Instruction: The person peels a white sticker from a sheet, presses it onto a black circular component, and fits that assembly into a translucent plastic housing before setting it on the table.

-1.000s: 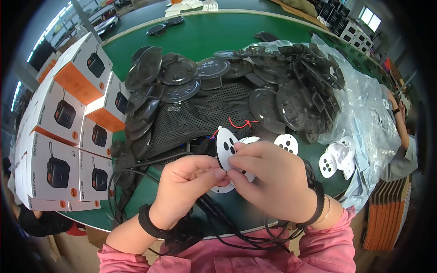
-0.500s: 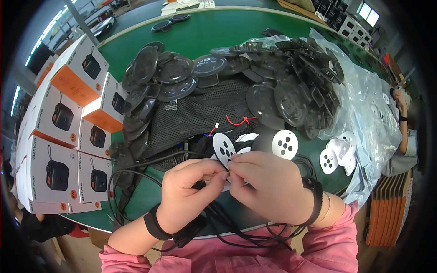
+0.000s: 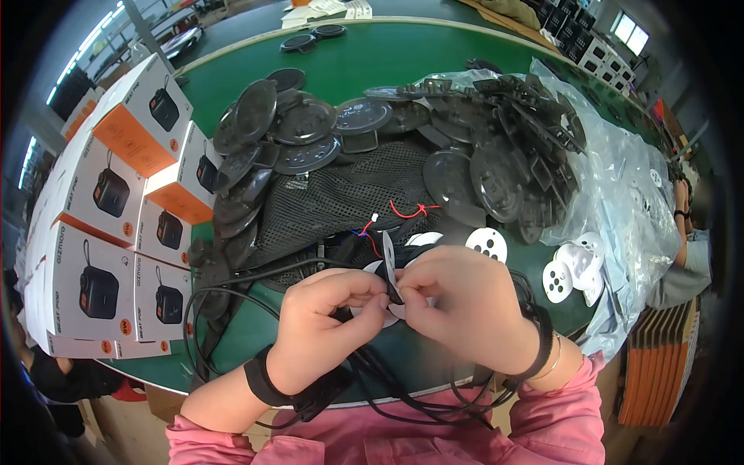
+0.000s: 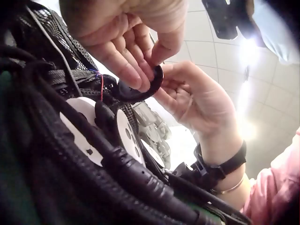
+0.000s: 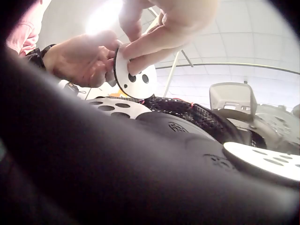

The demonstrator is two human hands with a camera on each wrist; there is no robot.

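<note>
A round disc (image 3: 389, 267), white with black holes on one face, stands nearly edge-on between the two hands in the head view. The left hand (image 3: 329, 318) pinches its lower left edge, and the right hand (image 3: 465, 302) grips it from the other side. In the left wrist view the black back of the disc (image 4: 136, 93) shows, with fingers of the left hand (image 4: 131, 37) on it. Fingers of the right hand (image 5: 164, 37) lie over the white face (image 5: 140, 86) in the right wrist view.
Black round parts (image 3: 496, 182) and black mesh (image 3: 349, 182) lie beyond the hands. Product boxes (image 3: 97, 283) are stacked at left. More white discs (image 3: 487, 245) lie at right, beside clear plastic (image 3: 620, 194). Black cables (image 3: 387, 384) run below the hands.
The disc has turned from showing its white face to standing nearly edge-on in the head view. Both hands have stayed near the same place, with the right fingers shifted on the disc.
</note>
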